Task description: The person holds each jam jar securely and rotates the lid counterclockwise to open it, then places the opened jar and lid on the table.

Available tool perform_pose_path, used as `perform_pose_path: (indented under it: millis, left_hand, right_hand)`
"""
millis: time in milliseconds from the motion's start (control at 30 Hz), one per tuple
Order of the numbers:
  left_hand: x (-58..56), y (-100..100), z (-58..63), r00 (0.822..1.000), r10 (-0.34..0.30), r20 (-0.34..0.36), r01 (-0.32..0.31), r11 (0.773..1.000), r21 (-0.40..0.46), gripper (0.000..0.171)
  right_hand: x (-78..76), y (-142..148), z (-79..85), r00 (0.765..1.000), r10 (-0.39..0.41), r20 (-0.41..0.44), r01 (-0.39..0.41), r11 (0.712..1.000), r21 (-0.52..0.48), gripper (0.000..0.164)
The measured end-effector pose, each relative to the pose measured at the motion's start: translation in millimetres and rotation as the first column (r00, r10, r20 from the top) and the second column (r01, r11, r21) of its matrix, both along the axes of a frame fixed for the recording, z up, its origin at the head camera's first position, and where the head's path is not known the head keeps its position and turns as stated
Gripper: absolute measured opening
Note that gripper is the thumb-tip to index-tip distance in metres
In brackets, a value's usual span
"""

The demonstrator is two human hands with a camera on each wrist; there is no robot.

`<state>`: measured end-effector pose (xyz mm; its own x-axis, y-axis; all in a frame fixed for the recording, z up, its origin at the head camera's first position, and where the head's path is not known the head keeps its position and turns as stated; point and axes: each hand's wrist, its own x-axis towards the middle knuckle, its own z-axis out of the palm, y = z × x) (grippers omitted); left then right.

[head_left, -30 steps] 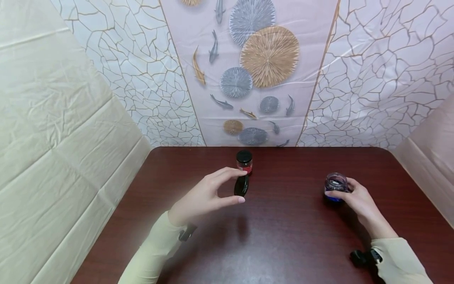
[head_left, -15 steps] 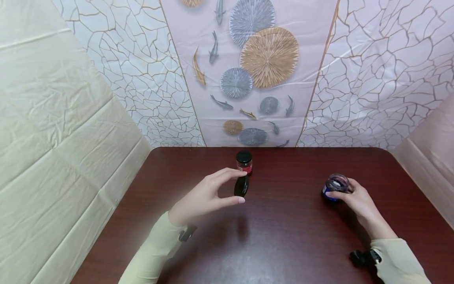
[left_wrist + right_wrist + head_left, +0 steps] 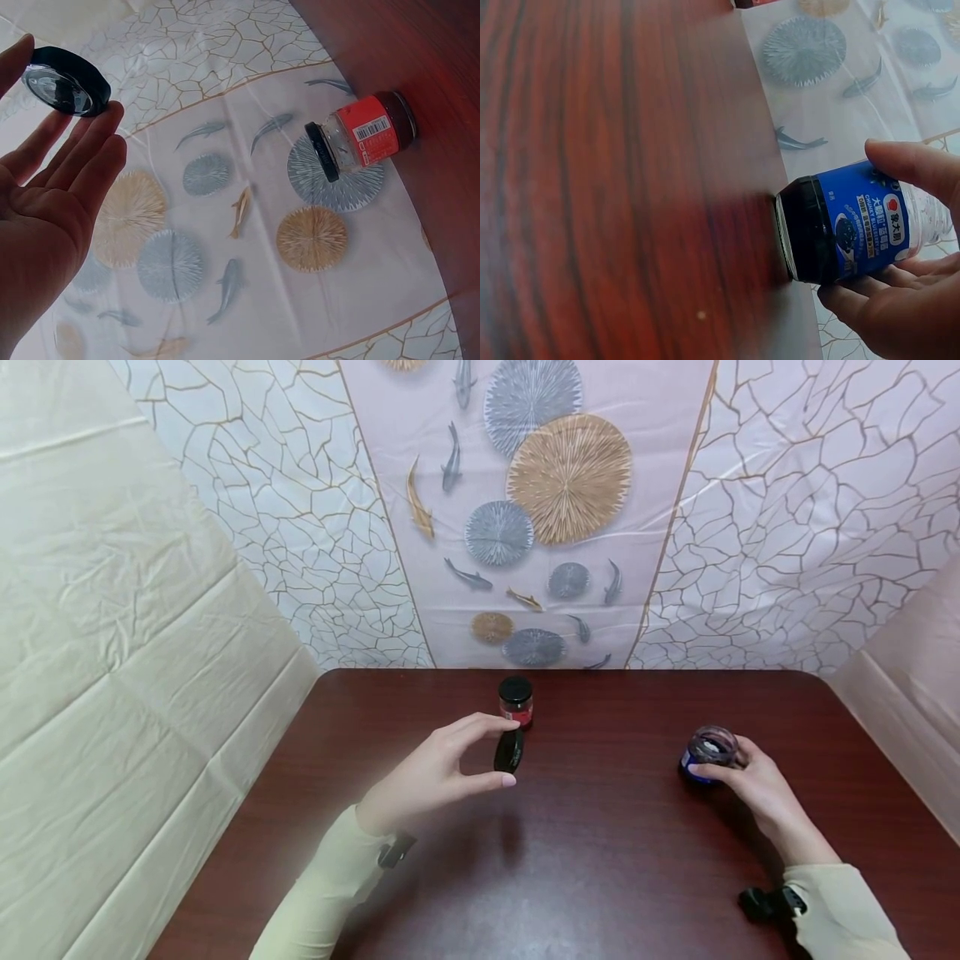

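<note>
My left hand (image 3: 431, 770) holds a black jar lid (image 3: 508, 752) on edge above the table, pinched between thumb and fingers. In the left wrist view the shiny inner side of the lid (image 3: 64, 86) shows. At the right, my right hand (image 3: 767, 789) grips an open glass jam jar (image 3: 701, 764), its thumb and fingers on opposite sides. The right wrist view shows this jam jar (image 3: 866, 217) with a blue blueberry label and dark contents at the bottom. It leans a little to the left, its base low at the tabletop.
A second jar (image 3: 516, 700), with a red label and a black lid on, stands at the back middle of the dark red wooden table (image 3: 592, 843), just beyond my left fingertips. A patterned cloth (image 3: 570, 485) hangs behind the table's far edge. Pale fabric (image 3: 150, 693) borders the left side.
The jam jar in my right hand has tipped slightly to the left from upright. My left hand and the lid have stayed almost in place.
</note>
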<state>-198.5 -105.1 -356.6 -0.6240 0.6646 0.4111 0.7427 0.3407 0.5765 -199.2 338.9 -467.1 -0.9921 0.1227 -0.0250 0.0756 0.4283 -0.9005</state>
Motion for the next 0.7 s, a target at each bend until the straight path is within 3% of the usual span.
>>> perform_pose_path:
  millis: [300, 433, 567, 700]
  left_hand:
    - [-3.7, -4.1, -2.0, 0.999, 0.047, 0.026, -0.048, 0.999, 0.012, 0.055]
    - [-6.4, -4.6, -3.9, 0.998, 0.058, 0.040, -0.060, 0.997, 0.055, 0.056]
    - [-8.5, -5.7, -5.5, 0.993, 0.096, 0.070, -0.102, 0.990, 0.100, 0.057]
    - [-10.1, -8.1, -6.5, 0.987, 0.151, 0.054, -0.156, 0.982, 0.109, 0.057]
  right_hand:
    - [-0.2, 0.5, -1.5, 1.000, 0.009, 0.021, -0.009, 1.000, 0.008, 0.083]
    - [0.9, 0.5, -1.5, 1.000, 0.009, 0.013, -0.009, 1.000, 0.004, 0.082]
    - [1.3, 0.0, -0.9, 1.000, 0.006, 0.012, -0.006, 1.000, 0.000, 0.082]
    - [1.5, 0.0, -1.1, 1.000, 0.002, 0.019, -0.002, 1.000, 0.005, 0.082]
